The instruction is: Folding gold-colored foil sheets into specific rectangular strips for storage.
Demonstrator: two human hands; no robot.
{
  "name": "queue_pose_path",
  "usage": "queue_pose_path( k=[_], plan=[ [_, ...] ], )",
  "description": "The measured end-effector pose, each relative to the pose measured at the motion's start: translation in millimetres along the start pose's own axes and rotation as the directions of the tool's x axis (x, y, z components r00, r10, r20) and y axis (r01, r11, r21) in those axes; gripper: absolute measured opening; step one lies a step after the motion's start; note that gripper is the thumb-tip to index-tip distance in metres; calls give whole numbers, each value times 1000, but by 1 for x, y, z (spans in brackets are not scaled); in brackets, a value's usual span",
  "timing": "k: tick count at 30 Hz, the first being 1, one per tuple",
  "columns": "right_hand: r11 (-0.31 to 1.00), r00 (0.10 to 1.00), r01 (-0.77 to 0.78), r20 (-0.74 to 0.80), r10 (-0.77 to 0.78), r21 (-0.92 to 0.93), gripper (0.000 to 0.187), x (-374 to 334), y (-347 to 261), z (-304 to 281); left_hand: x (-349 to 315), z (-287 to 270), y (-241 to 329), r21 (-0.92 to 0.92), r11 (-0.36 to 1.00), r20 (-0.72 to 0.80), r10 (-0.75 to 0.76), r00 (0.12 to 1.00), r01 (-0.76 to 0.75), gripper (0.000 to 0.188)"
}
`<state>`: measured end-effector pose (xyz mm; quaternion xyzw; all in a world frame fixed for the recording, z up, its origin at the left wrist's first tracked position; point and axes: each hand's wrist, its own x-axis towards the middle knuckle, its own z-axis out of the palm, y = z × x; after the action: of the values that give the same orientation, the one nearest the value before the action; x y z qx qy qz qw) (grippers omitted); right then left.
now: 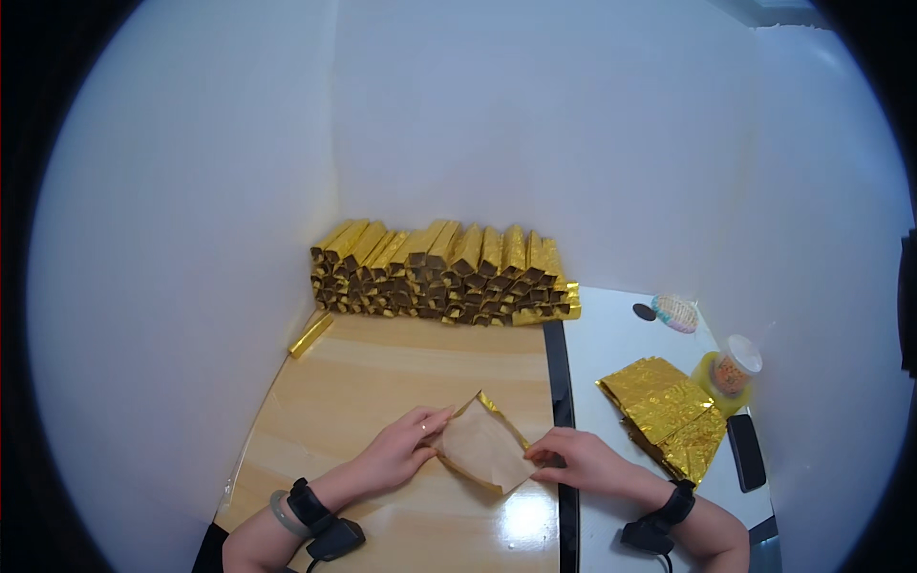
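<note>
A sheet of gold foil paper lies on the wood-grain tabletop in front of me, its plain tan back facing up. Narrow gold strips show along its turned-up edges, and one corner points away from me. My left hand pinches the left side between thumb and fingers. At the opposite side, my right hand grips the right corner the same way. Each wrist wears a black strapped device, and a pale bangle circles the left forearm.
Folded gold paper tubes are stacked against the back wall. One loose gold tube lies at the left edge. On the white surface at right are a pile of gold foil sheets, a lidded clear tub, a black phone and a woven oval item.
</note>
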<state>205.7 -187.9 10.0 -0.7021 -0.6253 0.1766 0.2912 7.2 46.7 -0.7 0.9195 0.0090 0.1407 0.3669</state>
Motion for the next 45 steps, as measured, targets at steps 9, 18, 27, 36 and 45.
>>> queue_pose_path(
  k=[9,18,27,36,45],
  plan=[
    [968,983,180,-5,-184,-174,19,-10,4,-5,1,9,-6,164,981,-146,126,981,-102,29],
    [962,978,210,47,-204,-175,19,-14,2,-14,15,13,-2,-73,996,-80,43,996,-48,24],
    [929,958,285,34,-286,-237,19,-14,-9,-12,17,12,-7,2,1000,45,11,999,-11,43],
    [774,885,392,-25,-465,-497,20,-11,-4,-1,5,26,20,502,807,-73,397,915,-310,30],
    [807,913,307,-82,-399,-504,26,-15,-11,7,-16,38,60,533,776,94,343,935,-338,35]
  ],
)
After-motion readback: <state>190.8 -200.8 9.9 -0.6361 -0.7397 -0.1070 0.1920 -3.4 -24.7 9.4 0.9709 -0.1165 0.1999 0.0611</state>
